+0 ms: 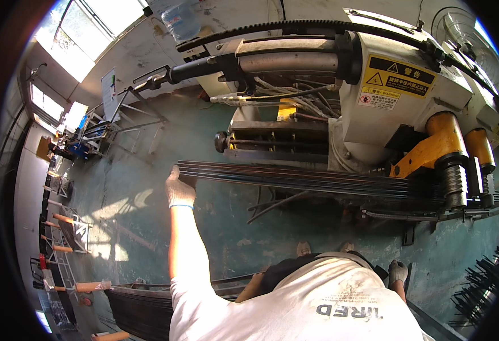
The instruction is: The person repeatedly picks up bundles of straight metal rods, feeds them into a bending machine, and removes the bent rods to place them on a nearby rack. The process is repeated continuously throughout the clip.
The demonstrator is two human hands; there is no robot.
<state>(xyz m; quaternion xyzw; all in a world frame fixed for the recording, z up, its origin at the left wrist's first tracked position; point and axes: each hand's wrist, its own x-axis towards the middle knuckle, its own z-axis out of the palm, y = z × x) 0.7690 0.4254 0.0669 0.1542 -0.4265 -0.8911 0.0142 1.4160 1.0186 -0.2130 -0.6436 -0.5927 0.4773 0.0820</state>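
Note:
My left hand (180, 187), in a pale knitted glove with a blue cuff edge, holds the left ends of a bundle of long thin dark metal bars (292, 174). The arm is stretched out straight, and the fingers partly hide behind the bar ends. To the right, the bars run to the ribbed metal posts (456, 187) under orange arms of a bending machine (360, 98). Low at my right side is my gloved right hand (397, 272), away from the bars. Its fingers are too small to read, and anything in them cannot be made out.
A hydraulic cylinder (287, 59) and a black corrugated hose (309, 25) stretch across above the bars. Behind me stands a rack (147, 292) with dark bars. More dark bars (482, 281) stick out at lower right. Metal frames (117, 119) stand at far left.

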